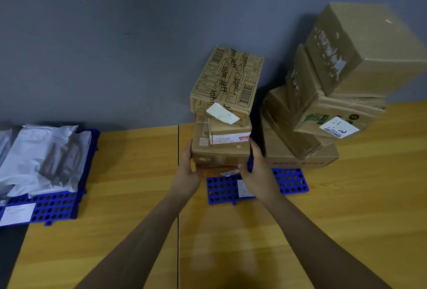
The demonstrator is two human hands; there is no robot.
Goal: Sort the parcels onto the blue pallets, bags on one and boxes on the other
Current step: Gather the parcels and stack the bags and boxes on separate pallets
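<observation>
A stack of cardboard boxes stands on the right blue pallet. Its top box carries printed lettering and barcodes; a small taped box sits under it. My left hand holds the left side of a lower brown box and my right hand holds its right side, thumbs on the front edge. A taller, leaning pile of boxes fills the pallet's right part. White and grey bags lie heaped on the left blue pallet.
Both pallets rest on a wooden table pushed against a grey wall. A seam runs down the tabletop between my arms. White paper labels lie on the front of each pallet.
</observation>
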